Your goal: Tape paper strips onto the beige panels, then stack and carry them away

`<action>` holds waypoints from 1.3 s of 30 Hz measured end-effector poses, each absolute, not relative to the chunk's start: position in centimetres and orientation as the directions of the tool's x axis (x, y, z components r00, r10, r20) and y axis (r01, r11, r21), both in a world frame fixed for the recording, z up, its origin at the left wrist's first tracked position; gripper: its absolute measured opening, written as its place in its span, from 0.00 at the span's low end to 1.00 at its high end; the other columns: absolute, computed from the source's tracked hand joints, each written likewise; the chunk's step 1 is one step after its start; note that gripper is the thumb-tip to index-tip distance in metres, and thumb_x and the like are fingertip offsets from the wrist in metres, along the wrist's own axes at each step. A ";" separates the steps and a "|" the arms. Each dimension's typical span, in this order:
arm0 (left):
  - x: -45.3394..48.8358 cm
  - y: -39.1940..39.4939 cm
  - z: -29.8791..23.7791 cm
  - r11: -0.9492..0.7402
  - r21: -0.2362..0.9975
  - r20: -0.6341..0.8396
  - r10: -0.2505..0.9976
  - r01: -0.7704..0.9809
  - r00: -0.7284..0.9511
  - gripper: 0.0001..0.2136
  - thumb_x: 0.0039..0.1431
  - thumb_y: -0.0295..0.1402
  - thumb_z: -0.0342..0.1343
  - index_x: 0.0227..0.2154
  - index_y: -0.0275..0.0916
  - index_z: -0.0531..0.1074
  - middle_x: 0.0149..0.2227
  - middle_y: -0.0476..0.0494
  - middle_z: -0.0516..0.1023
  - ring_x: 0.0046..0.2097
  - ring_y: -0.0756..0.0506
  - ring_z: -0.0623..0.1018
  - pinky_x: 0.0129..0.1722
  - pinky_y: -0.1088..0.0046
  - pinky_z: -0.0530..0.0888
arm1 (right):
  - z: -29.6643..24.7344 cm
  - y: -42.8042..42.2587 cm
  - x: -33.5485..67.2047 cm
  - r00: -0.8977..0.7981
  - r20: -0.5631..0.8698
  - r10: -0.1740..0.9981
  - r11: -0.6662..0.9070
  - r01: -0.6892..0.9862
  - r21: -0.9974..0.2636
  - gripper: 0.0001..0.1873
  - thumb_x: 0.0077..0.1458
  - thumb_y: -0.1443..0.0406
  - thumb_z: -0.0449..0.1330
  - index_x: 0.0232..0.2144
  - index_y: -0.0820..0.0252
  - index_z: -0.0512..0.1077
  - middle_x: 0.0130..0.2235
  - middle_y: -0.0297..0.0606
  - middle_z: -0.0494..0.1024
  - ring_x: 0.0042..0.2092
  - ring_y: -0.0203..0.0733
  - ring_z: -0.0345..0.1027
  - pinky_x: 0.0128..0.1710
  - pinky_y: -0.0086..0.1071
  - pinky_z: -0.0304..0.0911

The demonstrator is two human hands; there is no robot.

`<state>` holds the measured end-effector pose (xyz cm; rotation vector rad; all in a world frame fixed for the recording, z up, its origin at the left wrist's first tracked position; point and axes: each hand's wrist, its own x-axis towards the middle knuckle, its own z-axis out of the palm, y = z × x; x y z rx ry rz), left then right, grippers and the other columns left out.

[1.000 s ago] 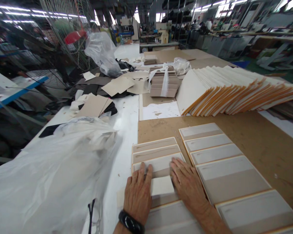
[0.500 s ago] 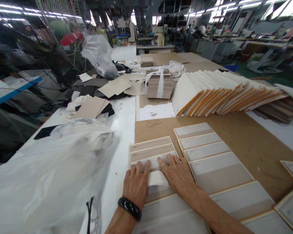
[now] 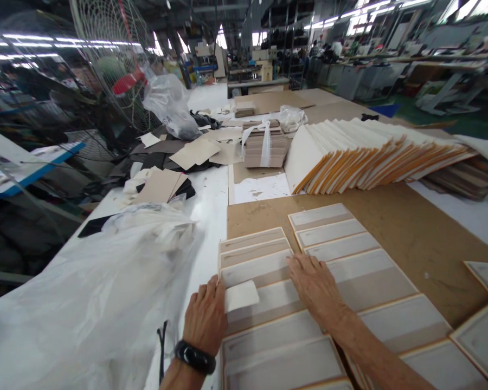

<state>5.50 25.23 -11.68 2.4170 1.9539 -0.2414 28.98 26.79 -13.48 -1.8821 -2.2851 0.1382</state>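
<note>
My left hand (image 3: 206, 307), with a black band at the wrist, is at the left edge of a column of overlapping light-grey and beige panels (image 3: 264, 268) with orange edges. Its fingers are curled, and a small cream rectangular piece (image 3: 243, 296) juts from its thumb side over the panels. The thumb is hidden. My right hand (image 3: 315, 281) lies palm down at this column's right edge, fingers fairly straight. Beside it runs a second column of overlapping panels (image 3: 374, 276), partly covered by my right forearm.
A long fanned row of white panels with orange edges (image 3: 361, 157) stands beyond, next to a tied bundle of beige pieces (image 3: 266, 151). Clear plastic sheeting (image 3: 97, 281) covers the left side. Loose card pieces (image 3: 195, 153) and a fan (image 3: 114, 59) are further back.
My hands have moved apart, the left one leftward and the right one rightward. The cream piece has shifted left with my left hand, uncovering more of the panels.
</note>
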 end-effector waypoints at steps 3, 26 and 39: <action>5.3 24.8 -10.1 -0.193 0.083 -0.282 0.937 0.978 0.208 0.21 0.47 0.19 0.42 0.46 0.36 0.62 0.44 0.41 0.72 0.46 0.45 0.70 0.46 0.68 0.65 | -11.6 25.4 27.3 -0.304 0.089 0.948 0.294 0.742 -0.602 0.25 0.51 0.70 0.54 0.53 0.56 0.58 0.52 0.39 0.64 0.43 0.36 0.64 0.42 0.28 0.62; 3.2 26.1 -10.6 0.205 0.611 -0.728 0.525 0.765 0.441 0.16 0.49 0.40 0.44 0.33 0.37 0.72 0.19 0.53 0.66 0.19 0.54 0.63 0.17 0.80 0.63 | -12.6 28.7 28.4 -0.294 -0.320 0.901 -0.280 0.173 -0.944 0.14 0.43 0.56 0.59 0.21 0.62 0.66 0.17 0.28 0.67 0.18 0.29 0.59 0.15 0.21 0.50; 3.2 25.9 -8.3 -0.131 0.035 -0.431 0.893 0.991 0.133 0.18 0.50 0.19 0.39 0.36 0.42 0.69 0.36 0.47 0.76 0.40 0.46 0.74 0.41 0.67 0.70 | -15.5 34.4 29.6 0.049 -0.242 0.969 -0.241 0.399 -0.885 0.15 0.47 0.53 0.54 0.26 0.60 0.67 0.16 0.30 0.70 0.17 0.35 0.64 0.16 0.25 0.58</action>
